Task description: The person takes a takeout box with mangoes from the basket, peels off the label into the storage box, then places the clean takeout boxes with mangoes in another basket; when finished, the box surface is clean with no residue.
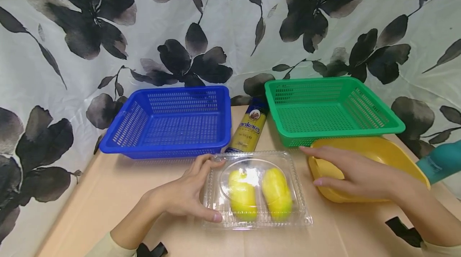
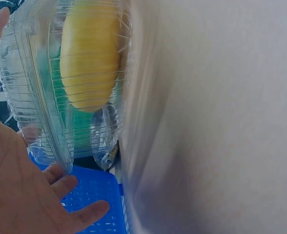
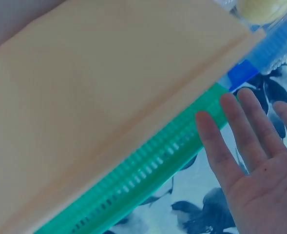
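Note:
A clear plastic clamshell container [image 1: 259, 225] with its lid down lies at the front middle of the table, two smooth yellow oblong fruit-like pieces [image 1: 243, 195] inside it. My left hand [image 1: 187, 193] spans the container's left side in the head view, thumb at the front corner and fingers at the back corner. From the left wrist, the hand [image 2: 21, 180] shows along the container's ribbed edge. My right hand [image 1: 360, 173] hovers over the left part of a yellow plastic basin [image 1: 399, 155], fingers stretched and holding nothing. In the right wrist view its fingers are spread apart.
Behind the container, a blue perforated basket [image 1: 173, 149] stands at left and a green one [image 1: 342, 132] at right. Between them lies a yellow pasta packet [image 1: 248, 129]. A teal bottle [image 1: 441, 161] leans at the right edge. Flowered cloth [image 1: 248, 21] hangs behind the table.

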Available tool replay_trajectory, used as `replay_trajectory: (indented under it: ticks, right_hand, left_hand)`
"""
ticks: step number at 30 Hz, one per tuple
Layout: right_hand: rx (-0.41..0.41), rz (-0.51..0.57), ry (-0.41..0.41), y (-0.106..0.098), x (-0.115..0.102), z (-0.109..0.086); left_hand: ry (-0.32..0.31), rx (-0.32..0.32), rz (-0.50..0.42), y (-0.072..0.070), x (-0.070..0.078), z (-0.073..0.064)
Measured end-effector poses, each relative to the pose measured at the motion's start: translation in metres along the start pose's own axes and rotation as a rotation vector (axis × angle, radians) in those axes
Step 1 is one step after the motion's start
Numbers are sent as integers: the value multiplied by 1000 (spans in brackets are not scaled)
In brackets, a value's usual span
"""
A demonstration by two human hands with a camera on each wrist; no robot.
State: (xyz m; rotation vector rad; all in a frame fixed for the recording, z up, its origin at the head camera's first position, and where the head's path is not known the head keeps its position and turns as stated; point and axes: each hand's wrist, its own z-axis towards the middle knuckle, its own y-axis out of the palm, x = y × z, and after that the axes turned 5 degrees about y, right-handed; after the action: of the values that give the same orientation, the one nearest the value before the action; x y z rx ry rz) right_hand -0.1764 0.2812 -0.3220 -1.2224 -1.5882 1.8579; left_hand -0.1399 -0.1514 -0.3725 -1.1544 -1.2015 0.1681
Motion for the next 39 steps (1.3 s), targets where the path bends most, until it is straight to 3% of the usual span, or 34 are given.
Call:
replay_trajectory:
  ticks: [11,16,29,39]
  right_hand:
    - [-25,62,-77,23,-8,13]
    - [-25,71,-120,28,-7,16]
    - [-31,97,-104,39,-8,16]
    - [-82,113,-93,45,-21,12]
  left_hand:
    - [-1,6,17,1,0,-1]
    - [11,-4,-21,2,0,-1]
    - [-6,-21,-52,-1,3,-3]
    - [73,-21,-70,-2,7,-9]
